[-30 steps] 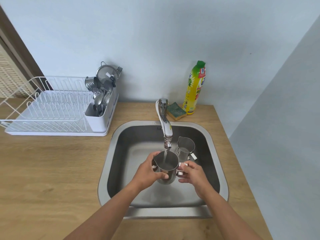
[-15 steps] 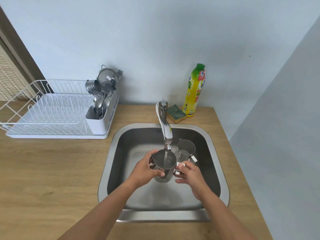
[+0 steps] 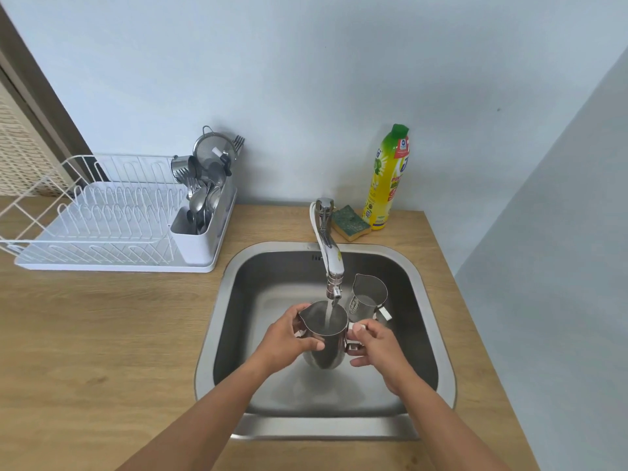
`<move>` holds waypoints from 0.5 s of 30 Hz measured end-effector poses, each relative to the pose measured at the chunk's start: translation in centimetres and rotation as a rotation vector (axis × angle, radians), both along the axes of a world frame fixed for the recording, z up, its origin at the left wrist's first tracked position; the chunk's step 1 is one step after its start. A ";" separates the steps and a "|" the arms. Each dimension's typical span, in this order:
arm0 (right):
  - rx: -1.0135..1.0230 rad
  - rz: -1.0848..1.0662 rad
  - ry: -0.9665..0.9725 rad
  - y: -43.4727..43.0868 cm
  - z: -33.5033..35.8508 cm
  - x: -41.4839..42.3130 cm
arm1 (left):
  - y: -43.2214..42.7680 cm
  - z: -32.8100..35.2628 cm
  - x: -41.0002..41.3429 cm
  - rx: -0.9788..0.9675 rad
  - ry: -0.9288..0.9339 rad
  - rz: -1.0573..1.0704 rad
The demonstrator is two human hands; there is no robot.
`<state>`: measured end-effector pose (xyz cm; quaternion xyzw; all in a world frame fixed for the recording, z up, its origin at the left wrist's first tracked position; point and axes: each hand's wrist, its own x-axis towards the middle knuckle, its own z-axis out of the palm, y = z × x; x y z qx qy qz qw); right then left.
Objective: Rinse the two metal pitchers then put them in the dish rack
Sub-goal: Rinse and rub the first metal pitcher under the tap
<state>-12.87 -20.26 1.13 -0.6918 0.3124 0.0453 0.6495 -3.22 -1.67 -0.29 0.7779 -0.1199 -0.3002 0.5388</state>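
Observation:
A larger metal pitcher [image 3: 324, 351] is held upright over the steel sink [image 3: 217, 311], right under the tap [image 3: 331, 263], and water runs into it. My left hand [image 3: 285, 338] grips its left side near the spout. My right hand [image 3: 375, 345] holds its handle on the right. A smaller metal pitcher [image 3: 368, 294] stands upright on the sink floor just behind my right hand, untouched. The white dish rack [image 3: 102, 226] sits on the counter at the left.
A cutlery holder [image 3: 200, 219] full of utensils and a strainer fills the rack's right end. A green sponge [image 3: 350, 226] and a yellow dish soap bottle [image 3: 387, 178] stand behind the sink. A wall closes in on the right.
Both hands keep the same hold on the larger pitcher under the running water. The view has shifted slightly; the pitcher sits a little higher toward the tap.

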 end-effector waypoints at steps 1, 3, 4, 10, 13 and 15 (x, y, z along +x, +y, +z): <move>-0.002 0.019 0.004 0.0 -0.1 0.0 | 0.1 -0.1 0.2 0.004 0.007 -0.003; 0.001 0.034 0.011 -0.4 -0.2 0.1 | 0.3 -0.2 0.2 0.020 0.007 -0.012; 0.004 0.024 0.011 -0.5 -0.2 0.2 | 0.3 -0.2 0.2 0.019 0.005 -0.010; -0.009 0.037 0.020 -0.5 -0.6 0.8 | 0.4 -0.9 0.6 0.009 0.025 0.020; -0.007 0.014 0.026 -0.7 -0.6 1.1 | 0.3 -0.9 0.8 0.029 0.012 0.023; -0.019 0.019 0.031 -0.7 -0.8 1.3 | 0.2 -1.0 1.0 0.026 0.017 0.029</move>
